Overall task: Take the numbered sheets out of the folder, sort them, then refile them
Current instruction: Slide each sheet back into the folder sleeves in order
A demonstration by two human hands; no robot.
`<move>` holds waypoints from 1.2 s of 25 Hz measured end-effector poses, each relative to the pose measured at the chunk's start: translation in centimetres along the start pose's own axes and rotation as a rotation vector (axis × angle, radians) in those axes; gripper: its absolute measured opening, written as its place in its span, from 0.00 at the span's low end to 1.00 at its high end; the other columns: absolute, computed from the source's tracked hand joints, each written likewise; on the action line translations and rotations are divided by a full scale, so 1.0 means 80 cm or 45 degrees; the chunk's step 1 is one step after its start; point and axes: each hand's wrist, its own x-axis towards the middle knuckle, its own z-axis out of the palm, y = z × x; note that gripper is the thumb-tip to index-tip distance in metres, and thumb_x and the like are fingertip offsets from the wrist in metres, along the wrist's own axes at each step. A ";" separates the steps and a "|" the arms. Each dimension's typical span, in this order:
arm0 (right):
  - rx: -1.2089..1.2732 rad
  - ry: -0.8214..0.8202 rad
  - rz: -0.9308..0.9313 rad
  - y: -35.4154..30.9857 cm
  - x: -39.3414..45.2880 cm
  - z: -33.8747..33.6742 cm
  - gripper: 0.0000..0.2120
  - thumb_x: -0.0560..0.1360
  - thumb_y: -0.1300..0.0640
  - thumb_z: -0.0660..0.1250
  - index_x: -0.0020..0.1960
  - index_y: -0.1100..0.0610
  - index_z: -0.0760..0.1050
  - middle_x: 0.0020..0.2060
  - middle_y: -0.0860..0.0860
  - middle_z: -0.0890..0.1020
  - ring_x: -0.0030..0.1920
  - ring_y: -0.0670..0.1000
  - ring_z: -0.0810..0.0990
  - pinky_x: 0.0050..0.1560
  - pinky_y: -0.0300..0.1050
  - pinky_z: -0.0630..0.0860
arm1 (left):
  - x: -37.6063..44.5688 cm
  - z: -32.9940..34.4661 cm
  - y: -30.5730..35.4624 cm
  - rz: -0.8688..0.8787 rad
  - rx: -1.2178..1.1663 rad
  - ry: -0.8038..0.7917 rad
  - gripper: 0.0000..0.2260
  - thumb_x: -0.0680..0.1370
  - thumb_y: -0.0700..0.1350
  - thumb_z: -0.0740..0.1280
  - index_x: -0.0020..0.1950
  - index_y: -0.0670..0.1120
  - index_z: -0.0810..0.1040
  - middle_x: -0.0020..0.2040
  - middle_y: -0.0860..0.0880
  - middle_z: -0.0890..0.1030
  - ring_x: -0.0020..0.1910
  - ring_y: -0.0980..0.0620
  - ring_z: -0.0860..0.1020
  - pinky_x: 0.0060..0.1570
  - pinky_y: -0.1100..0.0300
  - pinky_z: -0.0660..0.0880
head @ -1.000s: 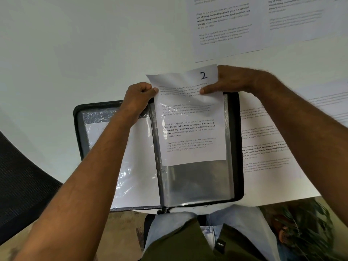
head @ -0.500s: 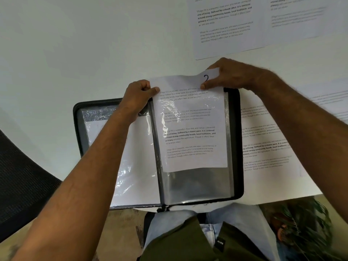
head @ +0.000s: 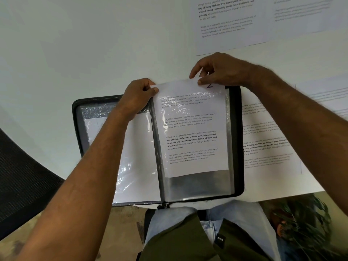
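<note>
A white table (head: 79, 53) carries everything here. At its near edge, about six o'clock, an open black folder (head: 236, 140) lies flat, its bottom edge reaching just past the table's rim. Touching the folder's right side, at three o'clock, a printed sheet (head: 269, 140) lies on the tabletop, its left margin tucked under the folder. At one o'clock, well beyond the folder, another printed sheet (head: 229, 25) lies flat, with a second sheet (head: 305, 14) just beside it toward two o'clock. A further sheet (head: 327, 98) lies at the far right edge
</note>
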 end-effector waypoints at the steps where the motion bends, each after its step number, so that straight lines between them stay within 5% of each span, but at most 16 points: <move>1: -0.011 -0.016 -0.015 -0.002 0.001 0.001 0.12 0.77 0.55 0.74 0.60 0.47 0.83 0.44 0.46 0.85 0.40 0.37 0.81 0.50 0.39 0.75 | 0.001 0.000 -0.002 0.017 0.030 -0.004 0.05 0.82 0.43 0.68 0.46 0.47 0.79 0.38 0.46 0.75 0.32 0.50 0.71 0.38 0.50 0.73; 7: -0.186 -0.108 -0.040 -0.008 -0.002 0.005 0.12 0.80 0.55 0.70 0.62 0.49 0.84 0.47 0.46 0.85 0.45 0.40 0.80 0.50 0.37 0.70 | -0.002 -0.003 -0.013 0.150 -0.059 -0.028 0.08 0.82 0.40 0.67 0.57 0.49 0.83 0.42 0.46 0.73 0.36 0.48 0.69 0.35 0.56 0.70; 10: -0.232 -0.187 -0.047 -0.011 -0.004 0.009 0.12 0.80 0.55 0.70 0.62 0.48 0.84 0.50 0.40 0.85 0.46 0.34 0.80 0.53 0.32 0.71 | -0.006 -0.003 -0.013 0.193 -0.059 -0.064 0.07 0.81 0.40 0.69 0.54 0.50 0.85 0.38 0.53 0.78 0.33 0.57 0.71 0.34 0.62 0.70; 13: -0.328 -0.271 -0.056 -0.016 -0.003 0.014 0.12 0.80 0.54 0.70 0.63 0.48 0.83 0.55 0.41 0.85 0.51 0.38 0.81 0.62 0.40 0.75 | -0.007 0.001 -0.010 0.302 0.095 -0.117 0.05 0.80 0.39 0.71 0.54 0.44 0.85 0.34 0.64 0.81 0.33 0.66 0.76 0.36 0.73 0.71; 16: -0.423 -0.350 -0.049 -0.021 -0.002 0.017 0.12 0.80 0.53 0.69 0.63 0.47 0.83 0.57 0.42 0.85 0.56 0.43 0.82 0.64 0.43 0.74 | -0.002 0.001 -0.015 0.380 0.159 -0.180 0.05 0.78 0.40 0.74 0.53 0.43 0.86 0.36 0.62 0.83 0.35 0.66 0.78 0.39 0.74 0.71; 21: -0.572 -0.449 -0.035 -0.035 0.005 0.025 0.10 0.80 0.53 0.70 0.59 0.44 0.85 0.53 0.40 0.86 0.48 0.41 0.80 0.55 0.42 0.74 | 0.001 0.000 -0.021 0.357 0.115 -0.207 0.05 0.77 0.41 0.76 0.52 0.43 0.86 0.39 0.59 0.83 0.38 0.65 0.78 0.39 0.72 0.73; 25: -0.689 -0.502 -0.022 -0.046 0.014 0.038 0.10 0.78 0.53 0.72 0.57 0.43 0.85 0.52 0.42 0.86 0.48 0.45 0.79 0.59 0.49 0.78 | 0.002 0.000 -0.022 0.379 0.142 -0.206 0.02 0.76 0.39 0.76 0.47 0.44 0.86 0.35 0.59 0.82 0.35 0.65 0.76 0.38 0.71 0.71; 30: -0.727 -0.517 0.009 -0.050 0.019 0.047 0.07 0.76 0.54 0.74 0.51 0.43 0.86 0.38 0.35 0.80 0.43 0.42 0.78 0.54 0.48 0.77 | -0.001 0.002 -0.019 0.402 0.163 -0.217 0.00 0.76 0.38 0.76 0.46 0.43 0.86 0.31 0.61 0.80 0.30 0.63 0.75 0.34 0.72 0.70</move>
